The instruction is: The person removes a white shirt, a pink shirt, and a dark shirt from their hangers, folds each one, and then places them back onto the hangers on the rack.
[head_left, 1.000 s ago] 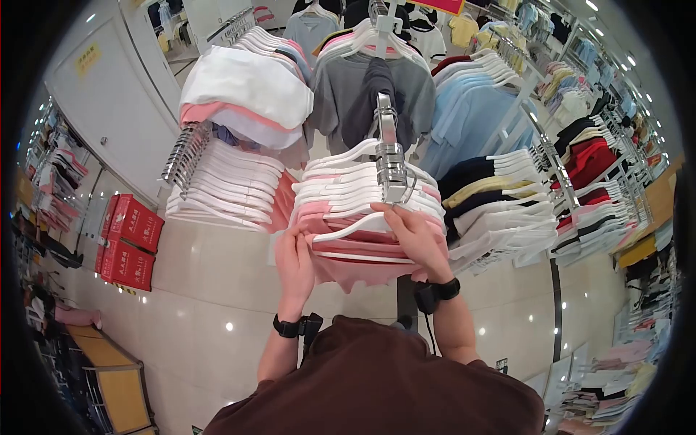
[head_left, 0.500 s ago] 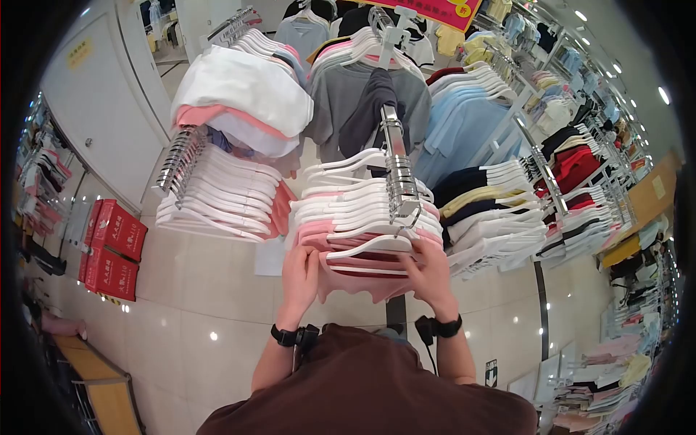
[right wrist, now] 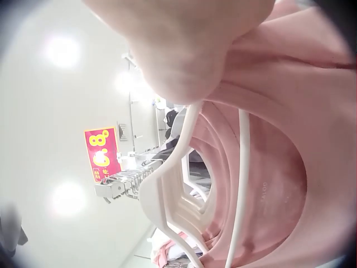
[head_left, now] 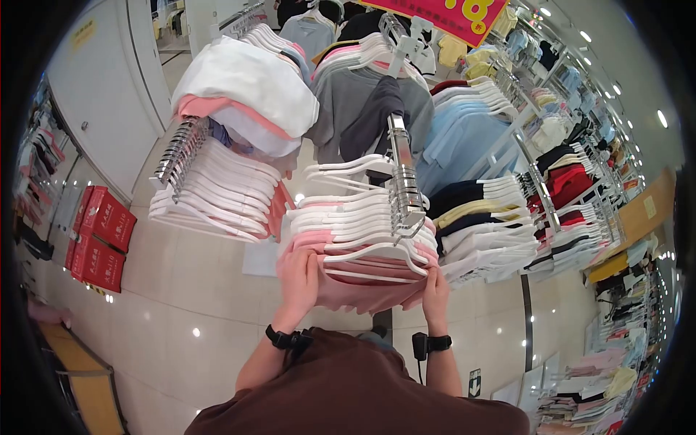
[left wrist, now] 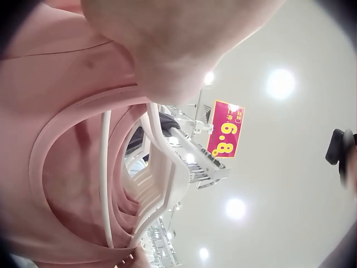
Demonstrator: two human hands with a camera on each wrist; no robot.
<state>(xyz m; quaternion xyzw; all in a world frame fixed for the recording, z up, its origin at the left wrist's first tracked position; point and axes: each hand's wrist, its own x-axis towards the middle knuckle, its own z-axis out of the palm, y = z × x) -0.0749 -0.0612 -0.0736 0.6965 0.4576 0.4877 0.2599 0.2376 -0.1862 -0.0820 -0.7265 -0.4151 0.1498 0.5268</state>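
Note:
A pink shirt hangs on the frontmost white hanger, at the near end of the middle rail. My left hand grips the shirt at its left shoulder, beside the hanger's end. At the opposite shoulder, my right hand pinches the fabric close to the other hanger tip. Seen from the left wrist, the round neckline hangs wide around the hanger's lower bar. The right wrist view shows the hanger's shoulder next to the neck opening, with faint print inside the shirt's back.
Behind the shirt, more white hangers crowd the metal rail. Racks of white hangers and of dark and white garments flank it. Red boxes stand on the floor at left. A red price sign hangs at the top.
My right hand has moved from near the hanger's hook out to the shirt's right shoulder. The left hand keeps hold of the left shoulder. The head view has shifted slightly.

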